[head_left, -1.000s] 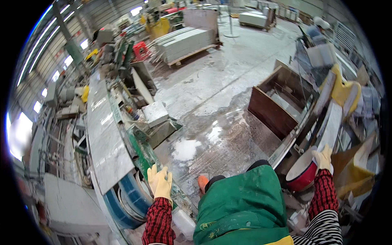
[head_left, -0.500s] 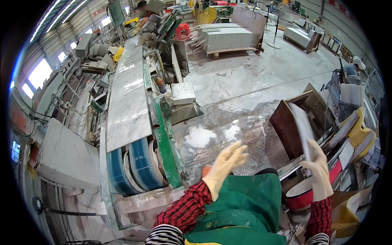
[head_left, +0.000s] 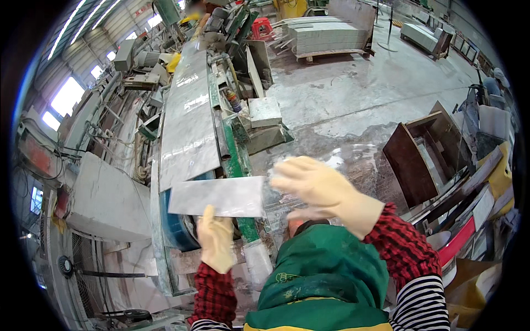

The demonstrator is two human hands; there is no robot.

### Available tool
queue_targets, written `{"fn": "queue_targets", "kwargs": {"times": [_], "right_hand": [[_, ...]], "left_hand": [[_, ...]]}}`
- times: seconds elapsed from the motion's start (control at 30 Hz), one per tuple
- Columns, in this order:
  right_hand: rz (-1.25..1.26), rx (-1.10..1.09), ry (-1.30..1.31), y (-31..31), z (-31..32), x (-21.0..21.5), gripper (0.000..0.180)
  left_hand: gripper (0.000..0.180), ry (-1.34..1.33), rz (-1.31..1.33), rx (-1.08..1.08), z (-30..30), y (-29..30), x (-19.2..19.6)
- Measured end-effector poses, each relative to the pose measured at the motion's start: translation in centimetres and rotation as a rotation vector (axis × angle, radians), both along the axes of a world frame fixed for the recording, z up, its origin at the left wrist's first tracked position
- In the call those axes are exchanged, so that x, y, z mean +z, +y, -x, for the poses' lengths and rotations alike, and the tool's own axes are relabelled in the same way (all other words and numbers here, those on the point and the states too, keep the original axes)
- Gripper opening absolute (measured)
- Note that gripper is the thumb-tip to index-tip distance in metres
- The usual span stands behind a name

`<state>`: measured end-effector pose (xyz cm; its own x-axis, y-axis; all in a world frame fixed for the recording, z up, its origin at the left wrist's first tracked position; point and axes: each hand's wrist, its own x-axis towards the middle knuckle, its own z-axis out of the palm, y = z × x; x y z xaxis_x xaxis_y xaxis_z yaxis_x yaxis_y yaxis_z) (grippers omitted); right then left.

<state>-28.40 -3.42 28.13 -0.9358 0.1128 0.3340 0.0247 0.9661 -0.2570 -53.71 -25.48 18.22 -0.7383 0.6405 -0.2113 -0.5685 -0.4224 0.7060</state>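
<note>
Largest first, from my end. Pale wet-looking floor runs from the middle of the frame to upper right. Long grey marble slab lies along the machine line, upper left down to left of centre, surface glossy. Blue belt shows past its near end. Green rail runs along the line's right side, chipped and dirty.

Pallet stack of pale slabs at top centre-right, taller panel standing at its right end. White boxy housing at left. Open brown wooden crate at right, pale pieces inside. Green apron fills bottom centre, between my operator's red-and-black checked sleeves. Red plastic stool near the top, just left of the pallet. Pale stone block above centre, beside the line.

Work item: pale rectangular stone strip, left of centre, long side running across the frame, overlapping the belt and rail from my view. Can't tell if it touches either.

Right hand, cream glove, is just beside the strip's right end: fingers stretched out, thumb apart, nothing in it. Slight blur there. Left hand, same glove, is closed on the strip's lower edge, one digit over the face; I can't see the fingers underneath.
</note>
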Motion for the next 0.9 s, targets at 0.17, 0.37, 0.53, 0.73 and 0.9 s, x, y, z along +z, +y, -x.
{"fn": "queue_targets", "kwargs": {"times": [0.17, 0.37, 0.53, 0.73, 0.9], "right_hand": [[0.139, -0.488, -0.172, 6.4, -10.5, -4.2, 0.067], [0.181, -1.160, -0.108, 9.3, -32.1, -10.8, 0.056], [0.052, -1.620, -0.273, 4.5, -47.7, -13.3, 0.053], [-0.030, -1.781, -0.324, -2.3, -56.0, -17.2, 0.059], [-0.024, -1.794, -0.376, -3.6, -56.4, -18.7, 0.057]], "left_hand": [[0.048, 0.056, 0.088, 0.180, 9.8, -2.9, -4.4], [0.043, -0.038, 0.090, 0.196, 16.1, -2.2, -10.0], [0.041, -0.097, 0.204, 0.271, 18.1, -0.2, -11.8], [0.040, -0.113, 0.109, 0.253, 18.5, 0.5, -11.8], [0.037, -0.166, 0.192, 0.310, 19.2, 1.4, -11.8]]}}
